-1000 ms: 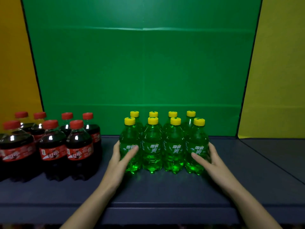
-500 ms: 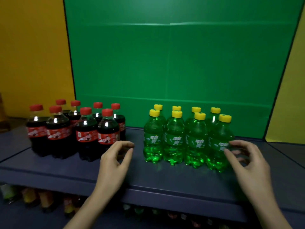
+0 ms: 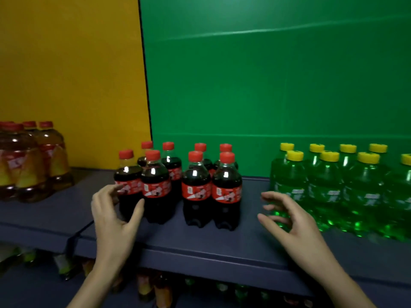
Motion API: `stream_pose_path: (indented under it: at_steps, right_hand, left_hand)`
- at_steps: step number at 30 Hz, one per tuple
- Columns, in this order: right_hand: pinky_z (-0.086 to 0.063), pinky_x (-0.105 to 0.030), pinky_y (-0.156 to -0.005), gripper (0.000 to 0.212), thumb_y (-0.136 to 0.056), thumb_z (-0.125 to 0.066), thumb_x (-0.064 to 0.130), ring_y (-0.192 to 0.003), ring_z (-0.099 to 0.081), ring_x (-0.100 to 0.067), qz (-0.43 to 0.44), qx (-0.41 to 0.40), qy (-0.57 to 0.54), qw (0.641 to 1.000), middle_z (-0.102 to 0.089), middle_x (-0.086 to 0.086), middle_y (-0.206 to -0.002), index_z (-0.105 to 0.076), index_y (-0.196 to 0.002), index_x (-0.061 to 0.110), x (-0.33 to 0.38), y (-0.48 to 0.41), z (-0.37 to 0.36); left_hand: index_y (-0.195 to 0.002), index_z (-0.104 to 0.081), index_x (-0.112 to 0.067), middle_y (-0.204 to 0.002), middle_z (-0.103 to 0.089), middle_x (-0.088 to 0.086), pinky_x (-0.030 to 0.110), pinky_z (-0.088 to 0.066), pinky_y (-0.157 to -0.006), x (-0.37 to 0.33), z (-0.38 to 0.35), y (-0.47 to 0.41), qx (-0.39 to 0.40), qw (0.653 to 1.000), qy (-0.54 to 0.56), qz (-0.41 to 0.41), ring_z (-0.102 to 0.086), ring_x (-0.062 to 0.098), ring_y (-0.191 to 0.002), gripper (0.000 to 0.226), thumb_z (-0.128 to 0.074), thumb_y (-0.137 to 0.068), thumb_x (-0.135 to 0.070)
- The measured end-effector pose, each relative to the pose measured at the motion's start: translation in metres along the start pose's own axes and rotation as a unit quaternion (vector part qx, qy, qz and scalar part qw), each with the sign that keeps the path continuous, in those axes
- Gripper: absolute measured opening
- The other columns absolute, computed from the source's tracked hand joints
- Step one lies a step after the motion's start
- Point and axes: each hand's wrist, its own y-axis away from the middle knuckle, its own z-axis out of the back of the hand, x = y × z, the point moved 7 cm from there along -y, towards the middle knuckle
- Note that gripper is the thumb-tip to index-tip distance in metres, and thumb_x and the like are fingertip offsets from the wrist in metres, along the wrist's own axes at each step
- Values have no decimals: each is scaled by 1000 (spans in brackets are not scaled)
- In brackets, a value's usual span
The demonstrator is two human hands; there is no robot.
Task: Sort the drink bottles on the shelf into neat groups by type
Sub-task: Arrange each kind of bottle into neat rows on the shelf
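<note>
Your sorting appears nearly done: green bottles (image 3: 347, 187) stand grouped right of the cola bottles (image 3: 178, 185) (these show a gap mid-cluster). Both hands (image 3: 115, 210) (image 3: 287, 216) hover spread, empty.

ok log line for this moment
left hand open by cola bottles | right hand open by green bottles | nothing held

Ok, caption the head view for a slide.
Two open bare hands, left hand and right hand, flank dark red-capped cola bottles beside green yellow-capped soda bottles.
</note>
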Motion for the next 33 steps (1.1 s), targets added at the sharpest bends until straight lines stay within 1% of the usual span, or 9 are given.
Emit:
stream_pose_path:
  at_steps: [3,6,11,15,18,25,28,30,33]
  right_hand:
    - [-41,-17,-96,60,-68,-67,41,-115,-49,5,-55,16,-32,998,-47,21,-126,-41,-122,36,-1,-8,-41]
    - [-35,-21,-102,79,-62,-67,43,-123,-43,-1,-111,3,-94,989,-43,17,-131,-30,-131,33,-2,-18,-69]
    - [-36,-22,-94,90,-57,-71,46,-112,-49,0,-142,-23,-49,988,-49,22,-120,-29,-135,30,0,-25,-80]
    - [-41,-13,-81,75,-68,-74,35,-103,-50,11,-148,-44,-48,987,-52,23,-114,-33,-130,26,1,-28,-86]
    - [-41,-14,-84,70,-70,-72,34,-103,-51,11,-149,-56,-41,986,-54,22,-112,-35,-129,25,1,-30,-89]
    - [-41,-20,-90,66,-74,-71,34,-103,-51,9,-151,-51,-37,986,-53,21,-112,-32,-127,29,3,-30,-96]
    - [-34,-21,-95,52,-78,-55,49,-106,-48,10,-159,-50,-55,984,-49,26,-115,-34,-123,33,5,-28,-93]
    - [-30,-24,-98,51,-81,-37,56,-113,-48,0,-168,-82,-69,980,-50,18,-124,-37,-126,32,3,-28,-81]
    - [-33,-26,-102,43,-92,-33,43,-124,-45,-15,-157,-126,-77,977,-48,1,-132,-43,-128,22,-5,-38,-56]
  left_hand:
    - [-131,-35,-9,-130,-36,11,38,-35,-101,44,0,-23,66,996,11,60,-39,26,-121,75,-76,-70,-25]
    - [-137,-27,-20,-135,-39,2,39,-39,-101,74,-10,-39,177,975,64,118,-44,19,-119,98,-80,-56,-38]
    - [-128,-35,-27,-109,-51,-15,20,-38,-84,64,-34,-46,284,940,152,116,-48,6,-101,88,-85,-57,-23]
    - [-119,-34,-33,-104,-50,-25,21,-38,-81,63,-47,-46,295,928,196,113,-52,-1,-96,87,-86,-49,-29]
    - [-118,-34,-32,-105,-51,-24,24,-40,-84,62,-50,-46,299,925,209,107,-49,-9,-96,86,-86,-50,-29]
    - [-125,-35,-28,-112,-53,-13,19,-38,-82,58,-55,-43,305,923,214,97,-52,5,-102,84,-85,-56,-29]
    - [-117,-45,-32,-114,-58,-14,20,-40,-82,65,-54,-42,323,899,263,136,-55,1,-104,65,-72,-65,-58]
    - [-114,-51,-30,-118,-59,-7,26,-41,-89,77,-51,-51,298,897,285,158,-54,7,-110,61,-52,-68,-71]
    - [-115,-53,-20,-122,-57,3,34,-37,-103,91,-47,-73,247,901,305,186,-52,20,-118,41,-38,-92,-51]
